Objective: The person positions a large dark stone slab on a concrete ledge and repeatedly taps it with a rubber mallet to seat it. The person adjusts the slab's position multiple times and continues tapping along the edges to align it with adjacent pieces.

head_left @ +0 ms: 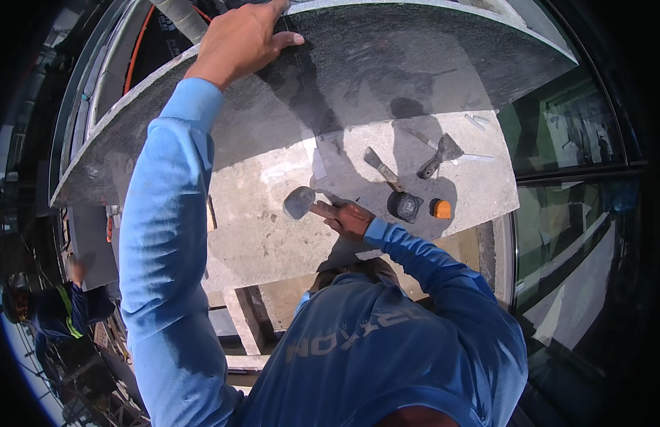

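Observation:
A large dark grey slab [387,67] stands on edge, tilted, across the far side of a pale, worn work board [266,249]. My left hand [245,39] grips the slab's upper edge, thumb on the near face and fingers mostly hidden over the edge. Low over the board, my right hand [350,219] is closed round the wooden handle of a mallet [299,203] with a rounded grey head pointing left. To its right lie a flat-bladed tool [383,169], a scraper [441,156] with a dark handle, a black tape measure [405,206] and a small orange object [441,208].
Thin light strips [476,122] lie near the board's far right corner. Glass panes in dark frames [579,174] stand close on the right. At the lower left, another person in dark clothing with a yellow-green stripe [68,313] is near a grey panel [92,245].

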`<control>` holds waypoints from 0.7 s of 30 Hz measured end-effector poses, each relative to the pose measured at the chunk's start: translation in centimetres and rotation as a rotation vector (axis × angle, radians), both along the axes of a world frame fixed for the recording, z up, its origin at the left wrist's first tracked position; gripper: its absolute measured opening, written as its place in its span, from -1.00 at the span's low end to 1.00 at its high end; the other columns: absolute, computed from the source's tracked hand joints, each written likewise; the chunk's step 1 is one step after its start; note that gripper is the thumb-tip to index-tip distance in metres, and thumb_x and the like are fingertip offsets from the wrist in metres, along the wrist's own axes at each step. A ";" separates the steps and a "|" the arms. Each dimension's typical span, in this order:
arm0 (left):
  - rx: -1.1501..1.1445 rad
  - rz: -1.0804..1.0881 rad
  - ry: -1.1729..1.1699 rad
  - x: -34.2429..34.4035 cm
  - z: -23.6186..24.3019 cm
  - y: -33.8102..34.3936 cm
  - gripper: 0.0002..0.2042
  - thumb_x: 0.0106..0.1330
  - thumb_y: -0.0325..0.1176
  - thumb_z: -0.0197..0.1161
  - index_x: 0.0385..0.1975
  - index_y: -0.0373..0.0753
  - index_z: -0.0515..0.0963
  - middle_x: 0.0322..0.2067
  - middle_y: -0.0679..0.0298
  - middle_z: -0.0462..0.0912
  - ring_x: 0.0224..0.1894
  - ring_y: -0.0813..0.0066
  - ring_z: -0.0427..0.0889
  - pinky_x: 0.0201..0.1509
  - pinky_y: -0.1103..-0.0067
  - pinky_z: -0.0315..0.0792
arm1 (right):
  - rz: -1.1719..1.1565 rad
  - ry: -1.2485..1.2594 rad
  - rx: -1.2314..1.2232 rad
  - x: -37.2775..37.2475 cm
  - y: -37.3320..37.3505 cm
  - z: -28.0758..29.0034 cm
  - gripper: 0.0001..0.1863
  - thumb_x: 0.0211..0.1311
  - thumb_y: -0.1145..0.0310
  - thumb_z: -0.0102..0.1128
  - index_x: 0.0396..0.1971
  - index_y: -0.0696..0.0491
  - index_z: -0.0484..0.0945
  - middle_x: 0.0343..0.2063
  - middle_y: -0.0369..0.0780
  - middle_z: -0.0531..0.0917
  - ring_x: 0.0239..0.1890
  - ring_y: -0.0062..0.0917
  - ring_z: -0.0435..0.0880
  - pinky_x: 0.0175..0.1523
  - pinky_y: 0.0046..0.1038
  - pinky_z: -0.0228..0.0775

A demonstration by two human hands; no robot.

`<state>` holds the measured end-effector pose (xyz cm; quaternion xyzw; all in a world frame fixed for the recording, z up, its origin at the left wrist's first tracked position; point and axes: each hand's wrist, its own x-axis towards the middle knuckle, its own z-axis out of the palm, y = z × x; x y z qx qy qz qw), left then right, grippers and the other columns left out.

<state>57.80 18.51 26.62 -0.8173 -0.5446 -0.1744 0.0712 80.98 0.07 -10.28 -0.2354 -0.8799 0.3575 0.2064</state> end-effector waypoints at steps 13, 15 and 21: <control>0.024 0.118 0.119 -0.9 -1.0 -0.5 -0.51 0.27 0.06 0.34 0.11 -0.05 0.56 -0.16 0.19 0.71 -0.04 0.18 0.69 0.00 0.26 0.54 | 0.163 -0.637 0.173 -5.0 19.4 2.5 -0.53 0.47 -0.01 -0.01 0.29 -0.22 0.45 -0.14 0.06 0.67 -0.15 0.00 0.68 -0.04 -0.05 0.52; -0.047 0.216 0.157 0.7 -1.2 0.2 -0.52 0.29 0.10 0.30 0.13 0.02 0.58 -0.08 0.26 0.74 0.05 0.23 0.69 0.08 0.27 0.55 | -0.036 -0.567 0.069 -4.9 16.4 -0.9 -0.52 0.45 0.05 0.05 0.29 -0.14 0.45 -0.18 0.07 0.68 -0.19 0.02 0.68 -0.10 -0.04 0.52; -0.135 0.238 0.108 -0.5 -0.9 -0.9 -0.53 0.36 0.08 0.22 0.19 0.04 0.53 0.11 0.26 0.64 0.23 0.22 0.57 0.25 0.17 0.42 | 0.009 -0.464 0.006 -3.9 7.7 -6.2 -0.43 0.40 0.13 0.11 0.37 -0.03 0.36 -0.11 0.12 0.63 -0.08 0.06 0.63 0.01 -0.06 0.49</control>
